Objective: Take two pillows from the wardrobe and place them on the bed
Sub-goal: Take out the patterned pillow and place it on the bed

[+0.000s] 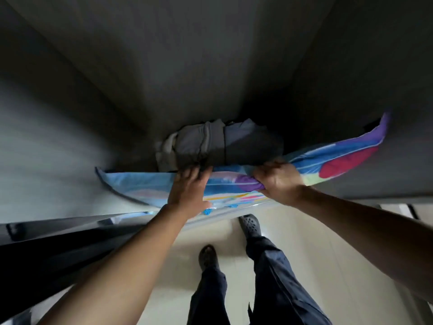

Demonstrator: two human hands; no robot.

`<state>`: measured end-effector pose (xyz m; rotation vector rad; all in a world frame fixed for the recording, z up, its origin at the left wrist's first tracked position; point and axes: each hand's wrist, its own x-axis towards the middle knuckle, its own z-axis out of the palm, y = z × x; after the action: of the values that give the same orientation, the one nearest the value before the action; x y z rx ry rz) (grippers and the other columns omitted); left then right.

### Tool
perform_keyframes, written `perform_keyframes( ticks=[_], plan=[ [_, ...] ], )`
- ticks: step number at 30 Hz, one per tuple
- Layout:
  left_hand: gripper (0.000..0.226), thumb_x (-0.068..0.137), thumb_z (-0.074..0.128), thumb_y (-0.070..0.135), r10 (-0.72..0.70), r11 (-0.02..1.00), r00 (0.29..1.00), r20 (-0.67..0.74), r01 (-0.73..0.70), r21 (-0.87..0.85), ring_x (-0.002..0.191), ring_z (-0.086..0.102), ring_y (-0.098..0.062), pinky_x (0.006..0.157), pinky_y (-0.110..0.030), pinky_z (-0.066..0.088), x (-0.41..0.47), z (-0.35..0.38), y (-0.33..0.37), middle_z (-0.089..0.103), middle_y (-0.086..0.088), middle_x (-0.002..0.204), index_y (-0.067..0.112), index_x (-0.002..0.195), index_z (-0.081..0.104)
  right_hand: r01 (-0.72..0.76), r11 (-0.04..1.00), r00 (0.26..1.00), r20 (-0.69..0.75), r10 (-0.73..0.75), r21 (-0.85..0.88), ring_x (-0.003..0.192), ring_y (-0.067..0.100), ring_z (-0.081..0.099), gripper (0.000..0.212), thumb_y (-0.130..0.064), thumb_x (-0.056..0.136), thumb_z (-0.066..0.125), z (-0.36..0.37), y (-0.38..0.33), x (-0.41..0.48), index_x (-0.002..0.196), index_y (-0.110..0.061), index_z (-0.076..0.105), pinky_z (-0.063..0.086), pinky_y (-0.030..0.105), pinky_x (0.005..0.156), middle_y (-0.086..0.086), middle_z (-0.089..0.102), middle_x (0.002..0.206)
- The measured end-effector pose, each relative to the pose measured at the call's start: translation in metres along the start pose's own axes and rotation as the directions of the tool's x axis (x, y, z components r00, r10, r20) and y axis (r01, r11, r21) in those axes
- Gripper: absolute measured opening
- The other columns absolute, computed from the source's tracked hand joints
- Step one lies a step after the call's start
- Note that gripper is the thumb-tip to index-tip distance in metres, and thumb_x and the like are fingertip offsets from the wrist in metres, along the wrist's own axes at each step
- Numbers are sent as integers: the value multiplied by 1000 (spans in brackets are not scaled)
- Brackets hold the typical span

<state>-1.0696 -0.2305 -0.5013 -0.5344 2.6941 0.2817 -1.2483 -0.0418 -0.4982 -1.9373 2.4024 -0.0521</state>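
Both hands reach into the dark wardrobe [210,55]. A pillow [339,158] in a bright cover of blue, purple, red and pale green lies across the shelf, running from about nine o'clock to two o'clock of the view's centre. The right hand [278,181] is closed tight around a bunched fold of its near edge. The left hand [189,193] lies flat on the pillow at six o'clock, fingers [199,172] spread and loose, gripping nothing. Behind the pillow, at twelve o'clock from the hands, sits a grey folded bundle [218,146], possibly bedding; the blur hides which. Below, dark trousers [269,277] and grey shoes [250,225] stand on a pale floor [178,266].
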Motion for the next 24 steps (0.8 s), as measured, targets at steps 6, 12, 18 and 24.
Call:
perform_keyframes(
  ticks=[6, 12, 18, 24],
  plan=[
    [90, 65, 73, 53, 121, 992, 989, -86, -117, 46, 120, 46, -27, 98, -38, 35, -83, -5, 2, 50, -4, 132, 23, 141, 35, -88, 995, 990, -106, 93, 51, 62, 29, 63, 25, -25, 61, 82, -54, -74, -72, 75, -15, 63, 51, 33, 62, 6, 65, 65],
    [61, 65, 74, 52, 261, 965, 965, 26, -262, 32, 111, 52, -24, 89, -39, 41, -119, -27, 61, 56, -2, 111, 22, 113, 53, -213, 973, 972, -85, 220, 88, 66, 28, 65, 28, -41, 73, 74, -93, -98, -165, 78, -16, 64, 50, 34, 62, 4, 66, 68],
    [53, 67, 71, 54, 449, 883, 890, 82, -456, 114, 108, 57, -24, 86, -35, 44, -143, -33, 171, 62, -2, 111, 20, 104, 57, -361, 930, 927, -87, 366, 61, 60, 25, 65, 35, -51, 74, 73, -119, -91, -293, 74, -19, 59, 47, 29, 55, -1, 65, 66],
    [51, 67, 70, 54, 575, 792, 814, 83, -579, 192, 109, 56, -25, 87, -37, 45, -157, -44, 304, 61, -3, 112, 21, 103, 55, -514, 855, 839, -166, 517, 65, 60, 26, 63, 38, -55, 76, 68, -139, -71, -430, 71, -20, 54, 46, 31, 53, -3, 62, 64]
  ],
)
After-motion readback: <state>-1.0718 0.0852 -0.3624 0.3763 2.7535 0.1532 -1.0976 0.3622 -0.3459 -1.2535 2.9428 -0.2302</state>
